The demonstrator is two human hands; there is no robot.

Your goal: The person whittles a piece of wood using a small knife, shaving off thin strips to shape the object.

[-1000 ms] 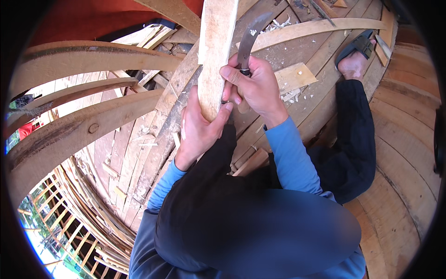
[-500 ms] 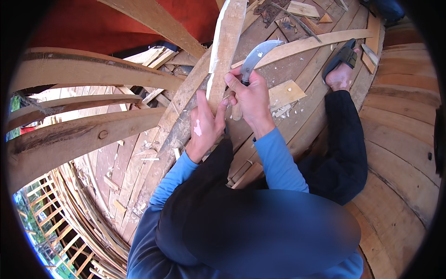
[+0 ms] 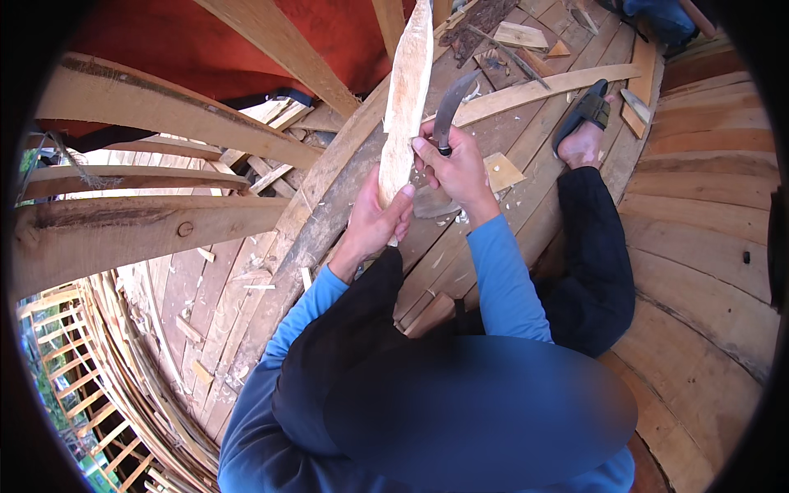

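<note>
Evidently clasped in left hand (image 3: 375, 217), by the narrow lower end: one shaped wooden slat (image 3: 408, 86), judged light, stiff, unlikely to slip; best held at that narrow end. Pale, rough-faced, stepped at left edge, tapering toward far end. Beside it, right hand (image 3: 460, 170), curled around curved-blade knife (image 3: 450, 111). Beyond right hand: thin board offcut (image 3: 503, 172), curved wooden strip (image 3: 546, 87).

Knife (image 3: 449, 111) right of board (image 3: 405, 111)
</note>
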